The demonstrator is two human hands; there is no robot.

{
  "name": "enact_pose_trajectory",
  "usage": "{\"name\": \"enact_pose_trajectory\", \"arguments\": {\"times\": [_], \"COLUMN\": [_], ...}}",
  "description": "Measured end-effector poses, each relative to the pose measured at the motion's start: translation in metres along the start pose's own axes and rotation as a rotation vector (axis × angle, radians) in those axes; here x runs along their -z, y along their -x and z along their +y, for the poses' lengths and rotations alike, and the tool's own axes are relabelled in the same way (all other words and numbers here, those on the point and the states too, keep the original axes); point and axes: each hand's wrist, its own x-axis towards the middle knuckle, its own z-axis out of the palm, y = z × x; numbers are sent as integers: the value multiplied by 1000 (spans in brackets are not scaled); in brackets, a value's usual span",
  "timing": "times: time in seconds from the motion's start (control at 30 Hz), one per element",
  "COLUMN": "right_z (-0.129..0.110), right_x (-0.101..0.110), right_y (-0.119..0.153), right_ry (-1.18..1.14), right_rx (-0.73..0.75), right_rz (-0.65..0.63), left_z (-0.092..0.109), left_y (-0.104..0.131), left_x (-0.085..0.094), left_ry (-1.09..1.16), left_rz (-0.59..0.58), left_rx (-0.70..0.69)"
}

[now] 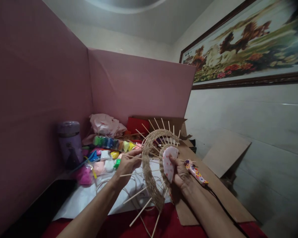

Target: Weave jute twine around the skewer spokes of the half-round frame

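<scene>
In the head view, the two hands hold a woven piece up in front of the body, above the surface, which is covered in red. The piece has a curved band of brown twine set out from a smaller inner section, with pale sticks running between the two and jutting past the outer edge. The left hand pinches it at the outer left edge; whether the fingertips grip a stick or the band itself is hard to tell. The right hand grasps the inner section, thumb pressed on a white, red-dotted fabric panel. Just beside the right hand, a colourfully patterned tool with a black cord lies on flat cardboard. A white sheet is spread beneath and left of the piece, with loose twine near it. Farther left are bright packets, a purple tumbler standing upright, and a crumpled pink bundle behind them. Pink panels enclose the back and left, and a framed horse picture hangs on the right wall.
</scene>
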Motion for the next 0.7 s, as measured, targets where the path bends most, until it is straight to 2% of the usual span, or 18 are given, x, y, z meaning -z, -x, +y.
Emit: {"name": "enact_pose_trajectory", "arguments": {"times": [0.37,0.7], "right_z": [-3,-2], "right_x": [10,23], "right_y": [-13,-19], "right_ry": [-33,-36], "right_rx": [-14,-30], "right_rz": [115,185], "left_z": [-18,-15], "left_y": [-1,-5], "left_x": [10,18], "left_ry": [-98,-97], "left_rz": [63,30], "left_rx": [39,63]}}
